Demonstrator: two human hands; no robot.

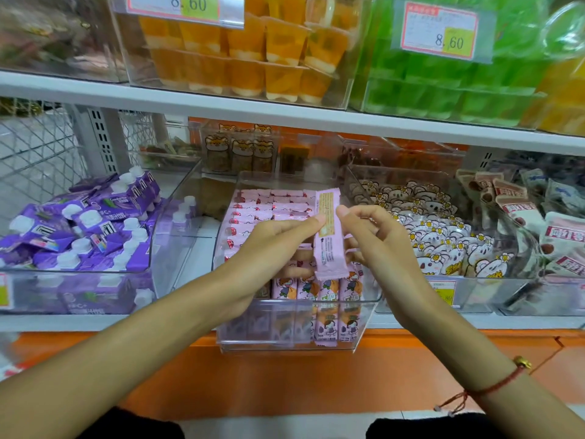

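A pink snack packet (329,236) stands upright above a clear plastic bin (285,343) packed with several packets of the same kind. My left hand (269,245) pinches the packet's left edge between thumb and fingertips. My right hand (373,239) pinches its right edge near the top, fingers curled behind it. The packet's printed back faces me. Both hands hover over the middle of the bin.
A bin of purple spouted pouches (79,229) sits to the left, a bin of white cartoon-printed packets (437,236) to the right, more bagged snacks (538,223) at far right. Overhead, a shelf holds orange jelly cups (253,58) and green jelly cups (443,83). An orange shelf base (285,381) runs below.
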